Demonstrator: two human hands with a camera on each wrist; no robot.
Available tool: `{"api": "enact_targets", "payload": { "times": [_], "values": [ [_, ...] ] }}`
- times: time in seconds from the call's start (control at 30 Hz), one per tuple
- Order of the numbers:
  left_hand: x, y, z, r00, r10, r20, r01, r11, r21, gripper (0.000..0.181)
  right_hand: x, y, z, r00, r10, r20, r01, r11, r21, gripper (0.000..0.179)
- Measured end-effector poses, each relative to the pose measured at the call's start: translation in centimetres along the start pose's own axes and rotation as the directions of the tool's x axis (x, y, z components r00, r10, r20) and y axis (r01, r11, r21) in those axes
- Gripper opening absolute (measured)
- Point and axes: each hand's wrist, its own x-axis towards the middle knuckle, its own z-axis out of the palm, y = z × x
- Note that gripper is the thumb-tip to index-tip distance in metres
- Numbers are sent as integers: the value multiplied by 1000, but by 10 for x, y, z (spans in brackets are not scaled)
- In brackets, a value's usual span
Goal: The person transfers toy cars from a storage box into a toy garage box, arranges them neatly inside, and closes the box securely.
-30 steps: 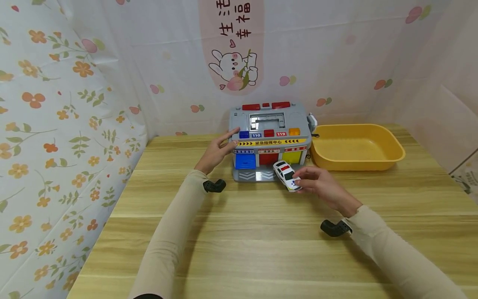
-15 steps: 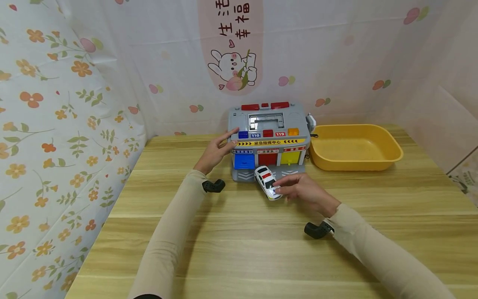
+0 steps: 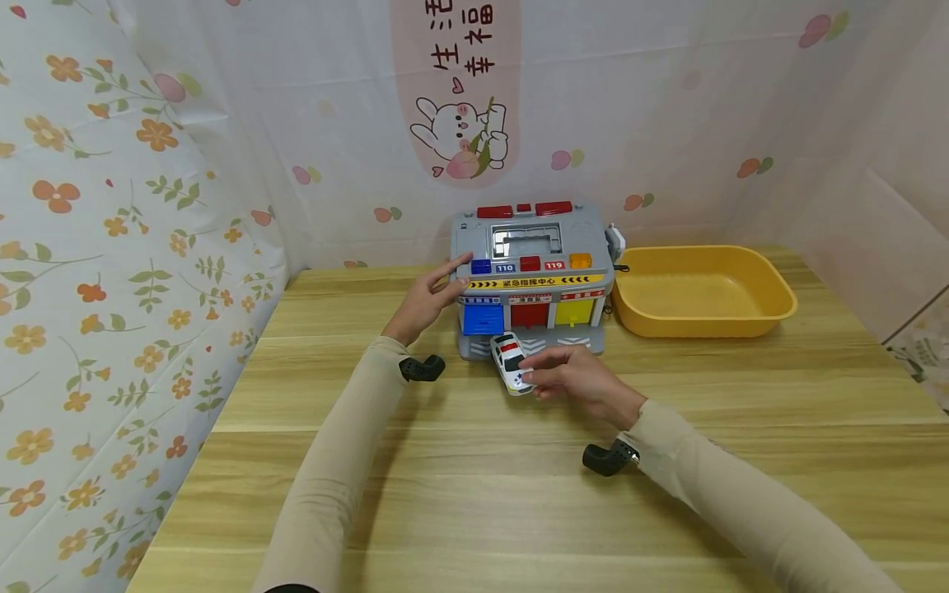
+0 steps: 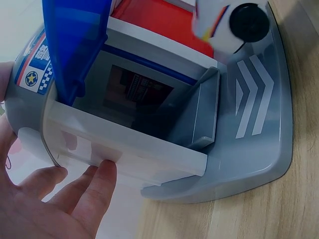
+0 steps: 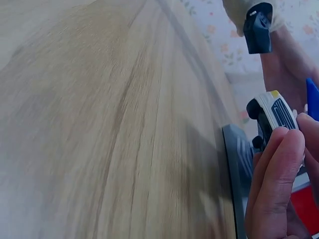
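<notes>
A grey toy rescue station stands at the back of the table, with blue, red and yellow doors. My left hand rests on its left side, with fingertips on the white side wall in the left wrist view. There the blue door is swung up and the bay behind it is exposed. My right hand pinches a white toy police car by its front end. The car is tilted just over the grey ramp, its rear toward the blue bay.
A yellow plastic tub stands right of the station, close to its side. A printed curtain hangs behind and to the left of the wooden table. White chevrons mark the ramp.
My right hand has carried the car left along the front of the station, from before the yellow door to near the blue one. My left hand has stayed at the station's side.
</notes>
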Motion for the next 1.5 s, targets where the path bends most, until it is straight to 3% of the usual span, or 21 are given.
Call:
{"api": "enact_targets", "payload": {
  "times": [0.27, 0.47, 0.77, 1.33, 1.5],
  "values": [
    [0, 0, 1, 1000, -3, 1, 3, 1000, 10, 48, 4, -5, 10, 1000, 0, 1, 0, 996, 89, 32],
    [0, 0, 0, 1000, -2, 0, 2, 1000, 8, 48, 10, -9, 20, 1000, 9, 1, -9, 995, 97, 33],
    [-3, 7, 1, 1000, -25, 7, 25, 1000, -15, 50, 24, -15, 31, 999, 37, -31, -31, 986, 166, 41],
    [-1, 0, 0, 1000, -18, 0, 18, 1000, -20, 48, 44, -13, 39, 996, 35, -82, -10, 956, 293, 37],
    [-1, 1, 0, 1000, -22, -1, 22, 1000, -16, 48, 47, -15, 42, 991, 41, -131, 4, 945, 327, 36]
  ]
}}
